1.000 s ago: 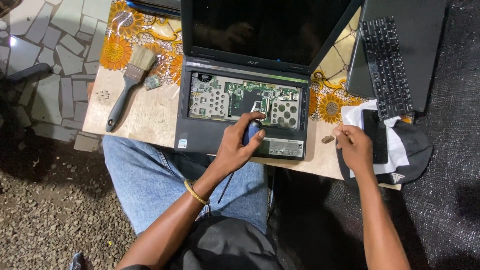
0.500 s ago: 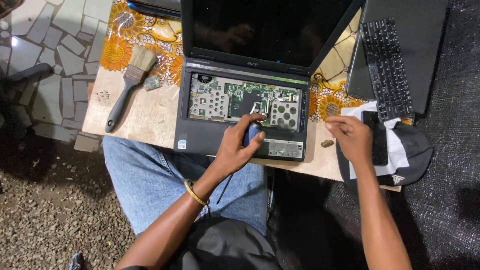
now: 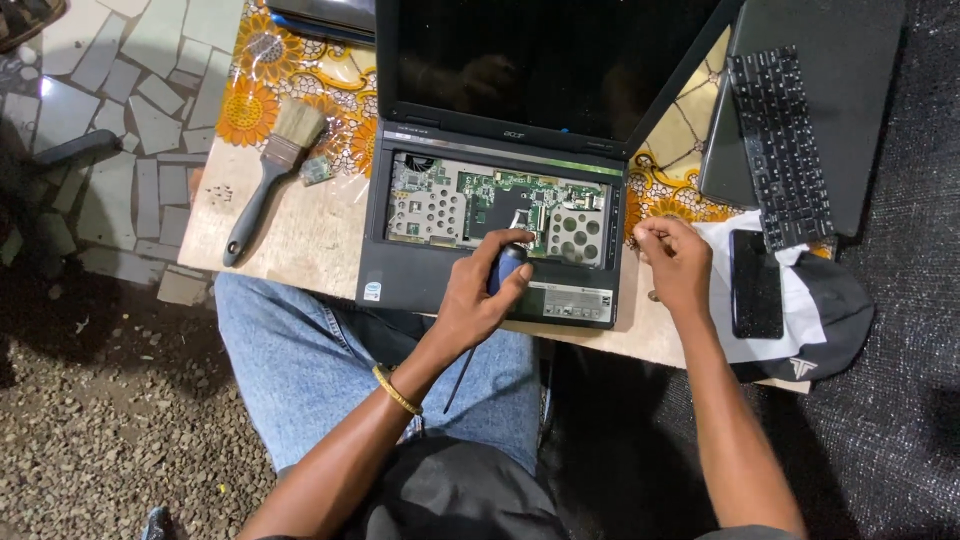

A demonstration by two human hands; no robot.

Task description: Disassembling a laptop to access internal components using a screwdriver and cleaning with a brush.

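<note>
An open black laptop (image 3: 400, 280) lies on the table in front of me, its keyboard removed and its green circuit board (image 3: 470, 200) exposed. My left hand (image 3: 470, 300) rests on the laptop's front deck, wrapped around a blue-handled screwdriver (image 3: 507, 262). The screwdriver's thin shaft (image 3: 458, 370) points down toward my lap. My right hand (image 3: 680, 262) hovers at the laptop's right edge with fingertips pinched together. I cannot see whether anything is between them. A small dark bit (image 3: 652, 296) lies on the table just below that hand.
A paint brush (image 3: 265, 180) lies left of the laptop on the small table (image 3: 300, 240). At the right, a loose keyboard (image 3: 780, 150) rests on another dark laptop (image 3: 830, 50). Below it, a phone (image 3: 757, 283) lies on a black-and-white cap (image 3: 825, 315). Gravel and paving surround the table.
My right hand has moved left from the cap and phone to the laptop's right edge, its fingers now pinched. My left hand stays on the screwdriver.
</note>
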